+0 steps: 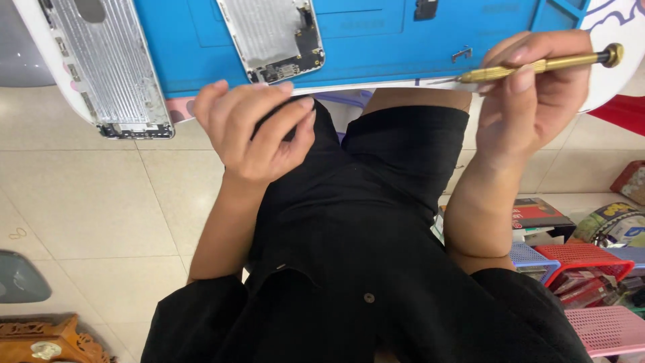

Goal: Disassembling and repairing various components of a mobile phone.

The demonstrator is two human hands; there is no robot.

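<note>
Head view is looking straight down past the person's chest and black clothing, so the table is sitting at the top of the frame. Right hand (527, 94) is pinching a brass precision screwdriver (537, 66) between thumb and fingertips, shaft lying roughly level, fine tip pointing left toward the blue repair mat (376, 47) and hovering just off the table edge, not touching anything I can make out. Left hand (252, 131) is curling in front of the lap, fingers pressed together around something small and dark; what it is, cannot tell. Two stripped phone housings are lying on the table: a larger silver one (111, 67) overhanging the near edge at left, a smaller one (272, 37) on the mat. Tiled floor (80, 202) is showing below, with coloured plastic baskets (584, 259) at lower right. Judging the screwdriver: light, rigid, knurled metal so it is gripping well, but thin and easy to roll; best held at the knurled section near the middle, where the fingers are sitting now. Tip looks delicate.
</note>
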